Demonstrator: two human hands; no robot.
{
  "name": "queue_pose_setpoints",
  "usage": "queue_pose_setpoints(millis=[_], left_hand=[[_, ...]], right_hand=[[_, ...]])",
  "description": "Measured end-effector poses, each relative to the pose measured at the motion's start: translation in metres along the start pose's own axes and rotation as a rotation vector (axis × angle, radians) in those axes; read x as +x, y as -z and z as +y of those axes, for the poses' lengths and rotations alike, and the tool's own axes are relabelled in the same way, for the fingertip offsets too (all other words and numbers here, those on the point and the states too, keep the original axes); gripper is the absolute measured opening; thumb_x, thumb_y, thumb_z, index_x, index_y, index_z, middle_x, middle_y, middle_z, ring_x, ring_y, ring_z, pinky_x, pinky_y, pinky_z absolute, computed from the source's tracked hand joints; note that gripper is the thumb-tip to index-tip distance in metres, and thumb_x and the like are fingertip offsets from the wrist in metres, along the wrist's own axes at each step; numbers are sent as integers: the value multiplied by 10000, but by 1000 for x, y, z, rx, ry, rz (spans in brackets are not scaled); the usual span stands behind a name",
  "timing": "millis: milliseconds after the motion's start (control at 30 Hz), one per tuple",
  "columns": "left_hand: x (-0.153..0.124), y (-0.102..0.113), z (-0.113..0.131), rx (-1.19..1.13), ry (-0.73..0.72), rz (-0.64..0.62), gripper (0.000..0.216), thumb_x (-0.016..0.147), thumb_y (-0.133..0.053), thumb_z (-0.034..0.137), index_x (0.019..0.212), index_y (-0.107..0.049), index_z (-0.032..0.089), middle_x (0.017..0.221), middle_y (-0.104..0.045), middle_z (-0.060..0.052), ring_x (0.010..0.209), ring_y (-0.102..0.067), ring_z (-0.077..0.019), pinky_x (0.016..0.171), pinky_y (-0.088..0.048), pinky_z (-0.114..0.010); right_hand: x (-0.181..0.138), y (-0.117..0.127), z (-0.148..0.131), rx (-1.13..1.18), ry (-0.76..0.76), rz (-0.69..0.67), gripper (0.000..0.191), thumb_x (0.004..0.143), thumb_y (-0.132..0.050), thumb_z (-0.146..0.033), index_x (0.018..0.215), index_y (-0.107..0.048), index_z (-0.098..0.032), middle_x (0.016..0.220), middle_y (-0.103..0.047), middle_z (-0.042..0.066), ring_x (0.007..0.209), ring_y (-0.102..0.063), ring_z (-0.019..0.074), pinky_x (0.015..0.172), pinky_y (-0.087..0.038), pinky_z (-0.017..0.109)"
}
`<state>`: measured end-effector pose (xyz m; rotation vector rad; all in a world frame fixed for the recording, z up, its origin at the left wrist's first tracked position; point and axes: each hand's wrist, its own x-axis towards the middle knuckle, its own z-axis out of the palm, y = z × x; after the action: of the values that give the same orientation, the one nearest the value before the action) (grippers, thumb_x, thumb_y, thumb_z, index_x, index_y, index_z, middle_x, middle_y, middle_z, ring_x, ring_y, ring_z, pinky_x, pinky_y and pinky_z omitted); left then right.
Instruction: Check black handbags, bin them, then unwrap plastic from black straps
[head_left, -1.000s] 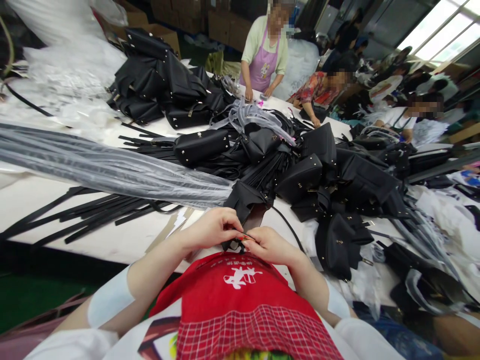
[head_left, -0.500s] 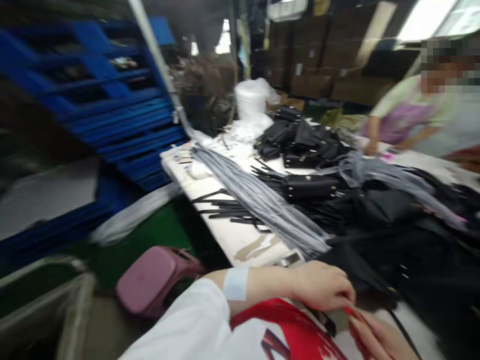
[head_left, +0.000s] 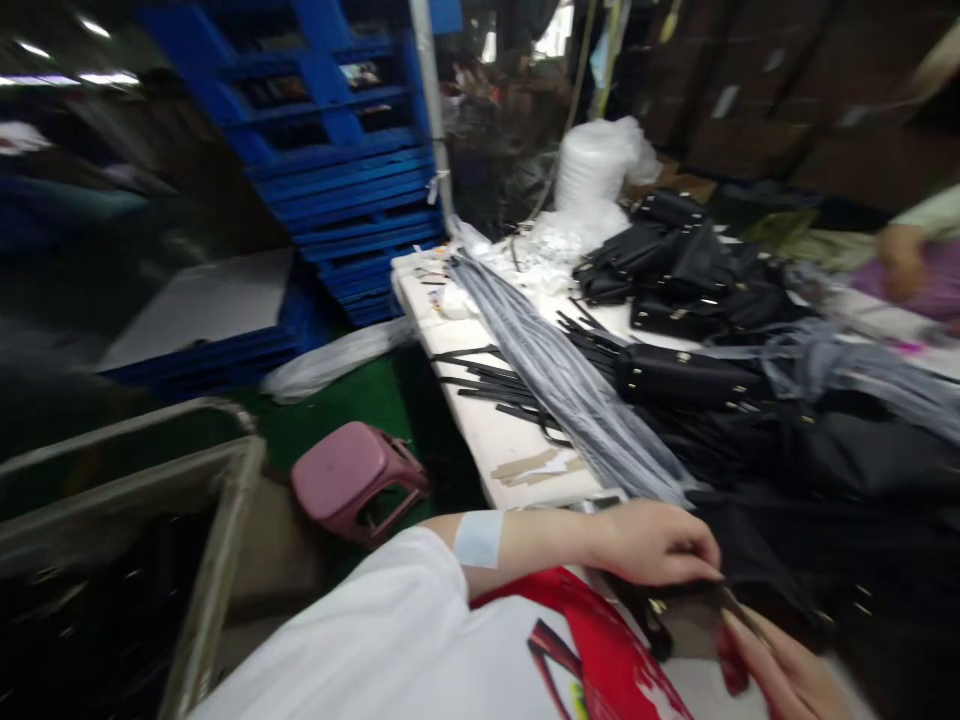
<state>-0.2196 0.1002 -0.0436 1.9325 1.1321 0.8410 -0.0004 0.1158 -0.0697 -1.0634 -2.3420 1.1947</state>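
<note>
My left hand (head_left: pixel 664 543) reaches in from the left, its thumb and finger pinched on the edge of a dark bag piece (head_left: pixel 694 625). That piece has a brownish face and a small gold-coloured fitting. At the lower right my right hand (head_left: pixel 787 665) is closed at the same edge, its fingers blurred and partly cut off by the frame. Black bag material (head_left: pixel 757 545) lies just beyond both hands. A long bundle of grey plastic-wrapped strips (head_left: pixel 570 390) runs across the table (head_left: pixel 480 440) toward my left wrist.
Black bags (head_left: pixel 690 260) are heaped farther back, near a white foam roll (head_left: pixel 592 165). Black straps (head_left: pixel 495 385) lie beside the bundle. Left of the table are a pink stool (head_left: pixel 345 470), a cart (head_left: pixel 240 480) and blue pallets (head_left: pixel 360 200). A co-worker's hand (head_left: pixel 904 260) is at far right.
The view has swung left, so the cart and stool show more and the co-worker less. Both my hands stay close together at the dark piece.
</note>
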Motion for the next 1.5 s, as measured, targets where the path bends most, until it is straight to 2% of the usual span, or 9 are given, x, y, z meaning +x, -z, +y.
queue_pose_setpoints(millis=[100, 200, 300, 533, 867, 1000, 1200, 1367, 1500], left_hand=[[-3, 4, 9, -59, 19, 40, 163, 825, -580, 198, 966, -633, 134, 818, -642, -41, 720, -578, -127, 700, -466, -221], [-1, 6, 1, -131, 14, -74, 313, 773, -653, 252, 1072, -622, 166, 833, -619, -23, 700, -568, -120, 652, -472, -216], [1, 5, -3, -136, 6, -158, 231, 769, -652, 228, 995, -656, 181, 855, -604, -19, 719, -576, -108, 664, -468, -203], [5, 7, -2, -37, 16, -184, 87, 783, -646, 211, 848, -697, 184, 811, -651, -7, 769, -592, -118, 716, -441, -204], [9, 11, 0, 20, 18, -237, 70, 787, -624, 174, 768, -688, 194, 764, -643, 19, 746, -582, -107, 703, -421, -192], [7, 10, 5, 119, 24, -269, 87, 813, -575, 171, 781, -654, 194, 781, -627, 11, 756, -573, -127, 688, -413, -211], [-6, -1, 8, 80, -2, -230, 105, 854, -521, 181, 796, -608, 187, 786, -616, -4, 758, -564, -137, 706, -424, -234], [-6, -4, 3, 50, 27, -66, 97, 853, -527, 180, 822, -618, 189, 797, -611, -7, 742, -560, -130, 701, -433, -240], [2, 0, 10, 16, -86, -103, 133, 845, -561, 187, 934, -659, 200, 870, -623, -23, 810, -585, -130, 752, -448, -235]], right_hand=[[-1, 2, -21, 72, 10, -83, 488, 935, -344, -484, 570, -481, -192, 489, -520, 6, 469, -505, 130, 503, -386, 234], [5, 2, -20, 87, -1, -79, 469, 940, -352, -448, 580, -479, -176, 491, -506, -9, 474, -476, 106, 521, -346, 223], [3, 2, -18, 91, 8, -88, 428, 930, -385, -406, 588, -486, -167, 504, -498, -20, 478, -442, 89, 517, -317, 211], [3, 6, -24, 43, 35, -138, 326, 889, -450, -304, 593, -441, -167, 510, -453, -41, 479, -391, 73, 496, -263, 207], [7, 6, -25, -57, 49, -165, 338, 867, -477, -279, 563, -382, -170, 517, -373, -57, 500, -340, 69, 512, -243, 214], [6, 5, -24, 8, 26, -181, 367, 898, -457, -339, 575, -439, -165, 504, -437, -46, 491, -377, 73, 509, -282, 202], [3, 1, -18, 244, -72, -72, 459, 948, -344, -472, 647, -498, -162, 516, -505, -25, 463, -477, 84, 494, -359, 187], [3, 0, -22, 67, -22, -22, 397, 919, -407, -369, 583, -463, -166, 513, -471, -33, 491, -426, 79, 508, -314, 195], [6, -3, -22, -50, 1, 63, 318, 826, -495, -297, 543, -431, -166, 505, -403, -49, 481, -368, 70, 478, -240, 207]])
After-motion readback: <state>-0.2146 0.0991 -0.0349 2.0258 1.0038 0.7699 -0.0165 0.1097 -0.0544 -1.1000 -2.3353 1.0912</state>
